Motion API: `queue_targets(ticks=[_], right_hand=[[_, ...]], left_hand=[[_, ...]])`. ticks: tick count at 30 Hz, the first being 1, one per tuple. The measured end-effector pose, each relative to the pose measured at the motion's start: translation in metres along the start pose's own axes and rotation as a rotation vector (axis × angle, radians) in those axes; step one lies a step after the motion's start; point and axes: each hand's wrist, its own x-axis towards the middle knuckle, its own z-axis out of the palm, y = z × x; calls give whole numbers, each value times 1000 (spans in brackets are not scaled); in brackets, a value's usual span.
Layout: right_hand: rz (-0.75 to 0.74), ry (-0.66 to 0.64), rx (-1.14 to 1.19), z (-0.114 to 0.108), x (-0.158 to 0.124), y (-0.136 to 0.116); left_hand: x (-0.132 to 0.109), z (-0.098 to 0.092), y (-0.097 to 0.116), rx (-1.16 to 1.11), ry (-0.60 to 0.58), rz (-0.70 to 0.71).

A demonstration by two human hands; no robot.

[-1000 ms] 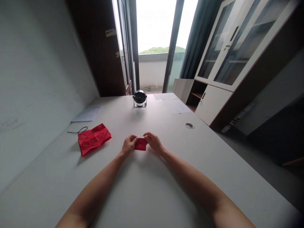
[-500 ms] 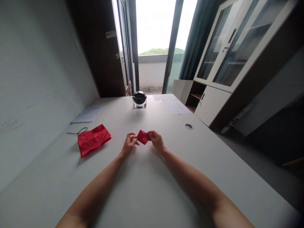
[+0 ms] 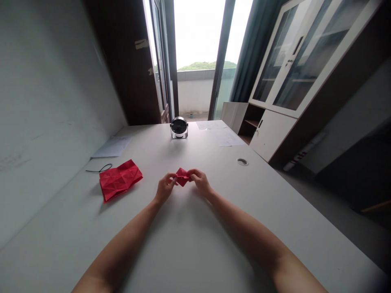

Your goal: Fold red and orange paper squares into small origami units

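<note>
Two bare hands meet near the middle of the pale desk point(image 3: 189, 244), with a small folded red paper point(image 3: 182, 176) between them. The left hand point(image 3: 165, 188) has its grip closed on the paper's left edge, thumb and forefinger pinched together. The right hand point(image 3: 200, 181) pinches the right edge in the same way, its other fingers curled in. The piece sits low over the desk, and whether its underside touches the surface cannot be told. Well apart to the left lies a larger creased red sheet point(image 3: 120, 179), flat on the desk, with a thin black cable loop point(image 3: 100, 168) just beyond it and a white sheet of paper point(image 3: 113, 146) farther back by the wall. A small round desk fan point(image 3: 179, 127) stands at the far end, with more white sheets point(image 3: 226, 137) to its right. A round cable hole point(image 3: 242, 162) is set in the desk's right side, near a glass-fronted cabinet point(image 3: 293, 61).
</note>
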Motion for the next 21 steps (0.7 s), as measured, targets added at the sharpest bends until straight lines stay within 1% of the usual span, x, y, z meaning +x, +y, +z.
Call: queue_targets(ticks=[5,8,10,14,18,21], right_hand=[[24,-122,50,2,-5,-10],[-2,-179,65,4,-6,-8],[-25,-176,21,5,-5,-2],[-60,-122,-115,5,-5,8],[-82,-102,-79,4,-4,10],[-92,-97,-89,3,-2,10]], left_hand=[[2,0,-3,-97,36,-23],[3,0,-4,-120,46,-25],[4,0,-5,-134,40,-21],[4,1,-6,-176,22,-28],[4,1,-6,-230,-27,-51],[3,1,-5,-208,-57,-60]])
